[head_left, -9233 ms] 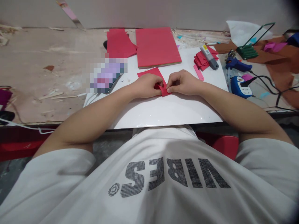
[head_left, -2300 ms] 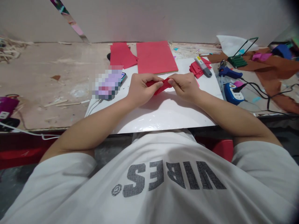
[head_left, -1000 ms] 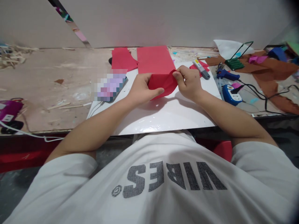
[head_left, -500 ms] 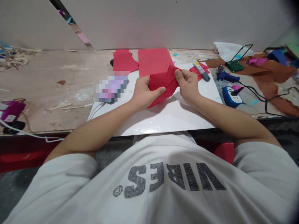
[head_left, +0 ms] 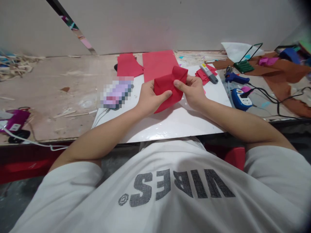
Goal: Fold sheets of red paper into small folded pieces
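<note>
A creased piece of red paper (head_left: pixel 166 85) is held between both hands above a white board (head_left: pixel 155 129). My left hand (head_left: pixel 148 98) grips its left side, thumb on the near face and the other fingers behind it. My right hand (head_left: pixel 193 90) pinches the right side, its thumb pressed on the paper below a folded-over upper right corner. A flat red sheet (head_left: pixel 159 61) lies just beyond the hands. Cut red pieces (head_left: pixel 128 65) rest to the left of that sheet. On the right, a grey utility knife (head_left: pixel 209 74) lies on more small red pieces (head_left: pixel 201 76).
Left of the hands lies a phone (head_left: pixel 118 94) with a white cable. On the right are a blue glue gun (head_left: pixel 236 78), a blue power socket (head_left: pixel 241 99) with black cords, and brown sheets (head_left: pixel 279 77). Wood slivers (head_left: pixel 17 66) litter the far left; a wall (head_left: pixel 155 26) stands behind.
My right thumb has moved down and left, from the paper's upper right corner onto its face. That corner now stands folded above the thumb. My left hand keeps its hold.
</note>
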The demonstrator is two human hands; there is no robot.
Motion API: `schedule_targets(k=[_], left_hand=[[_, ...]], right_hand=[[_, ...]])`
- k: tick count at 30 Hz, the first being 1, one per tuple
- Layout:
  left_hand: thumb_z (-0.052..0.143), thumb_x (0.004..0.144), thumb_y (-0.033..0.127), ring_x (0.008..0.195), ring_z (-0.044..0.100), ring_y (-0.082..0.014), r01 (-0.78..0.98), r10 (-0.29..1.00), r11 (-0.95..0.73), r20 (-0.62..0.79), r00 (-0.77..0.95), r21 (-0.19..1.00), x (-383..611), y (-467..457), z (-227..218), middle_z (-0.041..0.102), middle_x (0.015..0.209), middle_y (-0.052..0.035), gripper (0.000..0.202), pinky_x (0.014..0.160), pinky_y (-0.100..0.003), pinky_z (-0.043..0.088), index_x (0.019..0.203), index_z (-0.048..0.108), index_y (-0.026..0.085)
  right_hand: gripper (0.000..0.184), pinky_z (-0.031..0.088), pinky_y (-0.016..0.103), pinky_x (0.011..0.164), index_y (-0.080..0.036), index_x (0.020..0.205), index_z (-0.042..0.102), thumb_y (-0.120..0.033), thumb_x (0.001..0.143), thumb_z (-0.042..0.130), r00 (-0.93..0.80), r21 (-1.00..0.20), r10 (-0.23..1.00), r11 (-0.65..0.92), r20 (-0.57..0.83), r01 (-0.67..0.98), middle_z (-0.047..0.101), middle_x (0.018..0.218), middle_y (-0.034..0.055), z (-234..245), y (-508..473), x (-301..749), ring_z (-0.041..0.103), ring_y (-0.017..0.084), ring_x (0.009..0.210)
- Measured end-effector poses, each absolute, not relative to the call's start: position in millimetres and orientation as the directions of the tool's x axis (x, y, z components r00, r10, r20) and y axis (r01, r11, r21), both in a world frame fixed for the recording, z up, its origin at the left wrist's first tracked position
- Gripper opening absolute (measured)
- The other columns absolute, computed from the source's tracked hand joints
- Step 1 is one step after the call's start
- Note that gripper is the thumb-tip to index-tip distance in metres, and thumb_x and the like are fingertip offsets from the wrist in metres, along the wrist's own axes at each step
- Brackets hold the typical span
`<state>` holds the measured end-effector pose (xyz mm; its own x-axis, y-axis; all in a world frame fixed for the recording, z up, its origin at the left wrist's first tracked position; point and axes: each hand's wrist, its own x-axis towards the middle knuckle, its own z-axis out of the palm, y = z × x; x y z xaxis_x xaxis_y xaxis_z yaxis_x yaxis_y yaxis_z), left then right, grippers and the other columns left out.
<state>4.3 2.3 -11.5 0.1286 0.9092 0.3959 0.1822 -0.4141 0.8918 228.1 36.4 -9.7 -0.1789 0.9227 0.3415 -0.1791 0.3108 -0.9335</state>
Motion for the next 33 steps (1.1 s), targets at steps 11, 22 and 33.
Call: schedule_targets(k=[11,22,33], left_hand=[[0.108,0.092,0.066,0.124,0.093,-0.0421,0.123,0.924,-0.373,0.355,0.144,0.92,6.4,-0.7,-10.9,0.095,0.136,-0.0199,0.066,0.109,-0.059,0.082,0.134,0.087,0.018],[0.107,0.089,0.057,0.114,0.092,-0.0402,0.161,0.938,-0.308,0.27,0.219,0.938,-1.5,4.4,-3.4,0.094,0.12,-0.0163,0.053,0.094,-0.051,0.081,0.118,0.084,0.019],[0.103,0.093,0.079,0.124,0.094,-0.0411,-0.047,0.917,-0.318,0.32,0.238,0.947,-5.6,13.9,-9.5,0.093,0.129,-0.0133,0.079,0.101,-0.054,0.08,0.146,0.08,0.025]], right_hand=[[0.061,0.068,0.056,0.133,-0.03,0.087,0.086,-0.086,0.09,0.109,-0.06,-0.858,0.864,0.483,0.499,-0.177,0.086,0.149,0.0107,-10.5,71.4,250.6,0.076,0.038,0.162],[0.073,0.069,0.054,0.119,-0.032,0.089,0.072,-0.101,0.099,0.092,0.021,-0.835,0.835,0.55,0.55,0.005,0.083,0.118,0.0081,-5.4,82.6,257.8,0.081,0.032,0.124],[0.073,0.072,0.037,0.085,-0.03,0.104,0.074,-0.089,0.086,0.114,-0.1,-0.958,0.966,0.219,0.24,-0.183,0.079,0.103,0.0009,-11.0,72.9,252.8,0.082,0.023,0.103]])
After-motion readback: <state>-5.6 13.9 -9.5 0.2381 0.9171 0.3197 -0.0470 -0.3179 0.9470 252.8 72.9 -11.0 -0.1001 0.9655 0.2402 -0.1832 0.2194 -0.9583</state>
